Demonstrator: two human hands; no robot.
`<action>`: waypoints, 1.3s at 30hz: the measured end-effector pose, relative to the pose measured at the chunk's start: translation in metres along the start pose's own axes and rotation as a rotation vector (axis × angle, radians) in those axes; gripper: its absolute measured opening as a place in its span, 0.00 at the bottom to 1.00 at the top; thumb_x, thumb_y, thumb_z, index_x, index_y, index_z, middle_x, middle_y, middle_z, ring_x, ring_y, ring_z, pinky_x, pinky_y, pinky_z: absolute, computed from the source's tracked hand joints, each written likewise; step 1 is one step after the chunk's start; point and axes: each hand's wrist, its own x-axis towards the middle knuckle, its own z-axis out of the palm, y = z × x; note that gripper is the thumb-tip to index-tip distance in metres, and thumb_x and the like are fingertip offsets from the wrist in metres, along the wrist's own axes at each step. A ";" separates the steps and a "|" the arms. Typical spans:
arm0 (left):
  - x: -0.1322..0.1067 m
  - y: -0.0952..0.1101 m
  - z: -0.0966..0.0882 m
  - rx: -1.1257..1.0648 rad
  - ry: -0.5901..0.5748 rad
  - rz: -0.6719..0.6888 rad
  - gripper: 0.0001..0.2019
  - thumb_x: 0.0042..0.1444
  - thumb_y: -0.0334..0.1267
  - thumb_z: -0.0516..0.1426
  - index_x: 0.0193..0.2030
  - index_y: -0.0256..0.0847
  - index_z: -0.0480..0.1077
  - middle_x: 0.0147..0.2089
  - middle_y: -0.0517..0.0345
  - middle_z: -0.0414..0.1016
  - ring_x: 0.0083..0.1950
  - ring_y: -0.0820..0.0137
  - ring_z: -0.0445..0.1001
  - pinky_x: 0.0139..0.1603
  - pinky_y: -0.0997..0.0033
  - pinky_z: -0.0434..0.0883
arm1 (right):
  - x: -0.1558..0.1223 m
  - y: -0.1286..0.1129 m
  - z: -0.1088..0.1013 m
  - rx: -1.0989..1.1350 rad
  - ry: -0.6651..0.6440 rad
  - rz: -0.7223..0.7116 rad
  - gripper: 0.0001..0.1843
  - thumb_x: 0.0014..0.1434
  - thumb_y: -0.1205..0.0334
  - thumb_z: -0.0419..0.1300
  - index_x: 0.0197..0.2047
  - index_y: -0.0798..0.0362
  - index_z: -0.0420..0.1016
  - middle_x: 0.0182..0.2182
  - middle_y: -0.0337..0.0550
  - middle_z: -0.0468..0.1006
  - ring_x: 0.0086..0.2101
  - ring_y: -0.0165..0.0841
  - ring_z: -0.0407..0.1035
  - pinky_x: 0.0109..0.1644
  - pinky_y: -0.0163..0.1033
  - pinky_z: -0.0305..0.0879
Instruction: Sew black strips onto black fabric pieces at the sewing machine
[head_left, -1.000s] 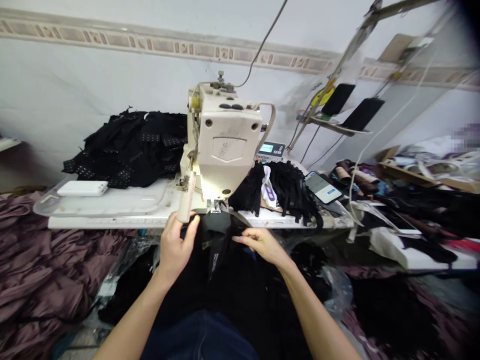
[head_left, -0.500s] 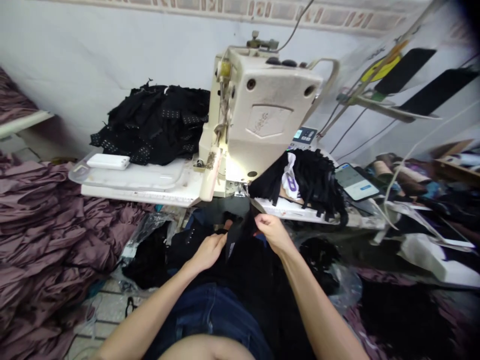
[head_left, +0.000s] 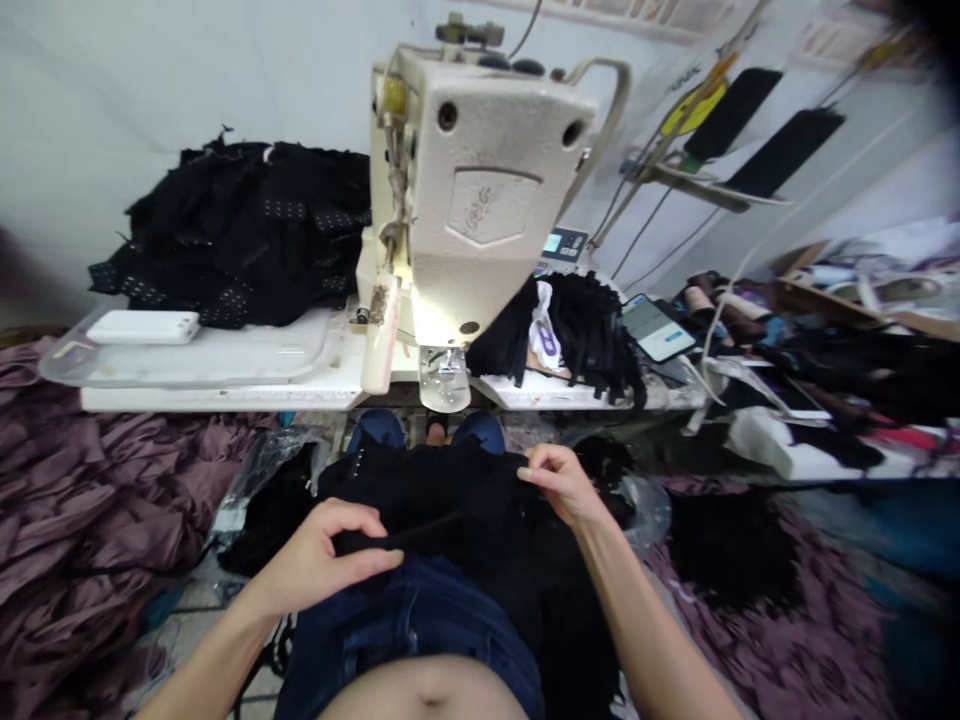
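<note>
A black fabric piece [head_left: 450, 495] lies stretched across my lap, below the front of a cream sewing machine [head_left: 469, 200]. My left hand [head_left: 326, 555] is closed on the near left end of this fabric, fingers curled round a narrow black strip. My right hand [head_left: 559, 485] pinches the fabric's far right edge. Both hands sit clear of the machine's presser foot [head_left: 444, 380], which has nothing under it.
A heap of black pieces [head_left: 240, 240] sits left of the machine behind a clear tray with a white box [head_left: 142, 327]. Black straps [head_left: 577, 335] and a phone [head_left: 658, 328] lie to the right. Purple cloth [head_left: 90, 500] covers the floor on the left, clutter fills the right.
Both hands have pulled the black fabric back from the machine's needle area onto my lap and spread apart along it. The view has tipped further down.
</note>
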 end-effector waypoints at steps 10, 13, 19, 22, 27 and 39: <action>0.014 0.031 -0.009 -0.041 -0.157 0.086 0.13 0.61 0.55 0.69 0.39 0.48 0.84 0.37 0.53 0.82 0.38 0.63 0.82 0.39 0.65 0.79 | 0.000 0.001 0.020 0.194 -0.078 0.037 0.39 0.36 0.36 0.80 0.17 0.48 0.55 0.19 0.31 0.55 0.22 0.28 0.49 0.27 0.35 0.46; 0.032 0.013 -0.010 0.158 -0.276 -0.026 0.15 0.66 0.53 0.64 0.37 0.46 0.85 0.33 0.59 0.78 0.34 0.68 0.79 0.36 0.72 0.74 | -0.003 0.007 0.027 0.213 -0.084 0.035 0.38 0.39 0.41 0.81 0.17 0.49 0.56 0.19 0.30 0.53 0.23 0.28 0.46 0.28 0.35 0.44; 0.053 -0.008 0.036 0.083 -0.137 0.100 0.19 0.65 0.45 0.66 0.61 0.46 0.79 0.60 0.47 0.81 0.59 0.59 0.81 0.59 0.61 0.79 | -0.005 0.011 0.053 0.264 -0.112 0.029 0.34 0.42 0.47 0.82 0.16 0.51 0.60 0.18 0.30 0.55 0.23 0.27 0.47 0.29 0.35 0.45; 0.065 -0.001 0.066 0.122 -0.098 0.216 0.21 0.68 0.39 0.64 0.67 0.43 0.74 0.66 0.44 0.78 0.64 0.59 0.79 0.60 0.60 0.80 | -0.003 0.005 0.061 0.260 -0.166 0.018 0.30 0.43 0.48 0.82 0.17 0.51 0.66 0.19 0.32 0.63 0.23 0.28 0.53 0.29 0.36 0.50; 0.079 0.002 0.069 0.281 -0.141 0.256 0.04 0.68 0.38 0.64 0.43 0.41 0.78 0.42 0.54 0.83 0.44 0.64 0.82 0.48 0.67 0.79 | 0.004 0.001 0.049 0.096 -0.068 -0.063 0.22 0.46 0.51 0.82 0.19 0.51 0.76 0.20 0.35 0.72 0.24 0.29 0.61 0.31 0.37 0.59; 0.029 0.079 0.099 0.123 -0.433 0.385 0.14 0.69 0.46 0.64 0.57 0.43 0.80 0.49 0.52 0.86 0.51 0.62 0.84 0.52 0.66 0.79 | 0.013 0.011 0.043 0.349 0.110 0.165 0.21 0.42 0.44 0.84 0.29 0.50 0.86 0.23 0.36 0.78 0.24 0.28 0.66 0.28 0.33 0.62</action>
